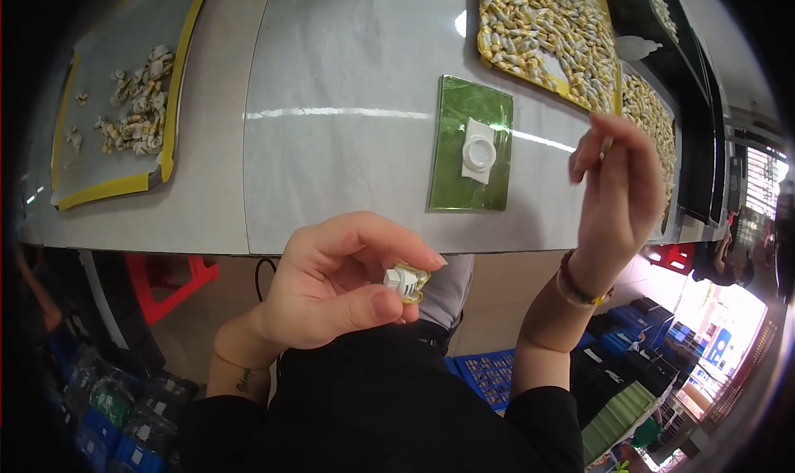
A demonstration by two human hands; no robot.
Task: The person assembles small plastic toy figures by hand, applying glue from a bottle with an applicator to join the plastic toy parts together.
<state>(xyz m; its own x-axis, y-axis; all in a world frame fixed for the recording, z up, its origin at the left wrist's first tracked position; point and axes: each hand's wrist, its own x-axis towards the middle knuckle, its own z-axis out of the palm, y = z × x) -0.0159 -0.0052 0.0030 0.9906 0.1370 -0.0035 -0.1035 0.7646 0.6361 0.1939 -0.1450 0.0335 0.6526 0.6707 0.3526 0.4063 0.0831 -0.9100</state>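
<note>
In front of my body, my left hand point(327, 287) is closed with thumb and fingers around a small white piece with slots and a yellowish rim point(403, 283). Over the right side of the table, my right hand point(623, 179) is raised, its fingertips pinched on a tiny pale piece point(606, 146) whose kind is too small to tell. Between the hands and farther back lies a green rectangular mat point(447, 179). On it a small round white dish point(479, 153) rests on a white pad point(478, 128).
A yellow-edged tray point(563, 88) full of small white-and-yellow pieces lies far right, with more pieces point(650, 113) beside it. At the left, another yellow-edged tray point(108, 193) holds a loose heap of white pieces point(141, 113). A red stool point(170, 287) stands below the table's edge.
</note>
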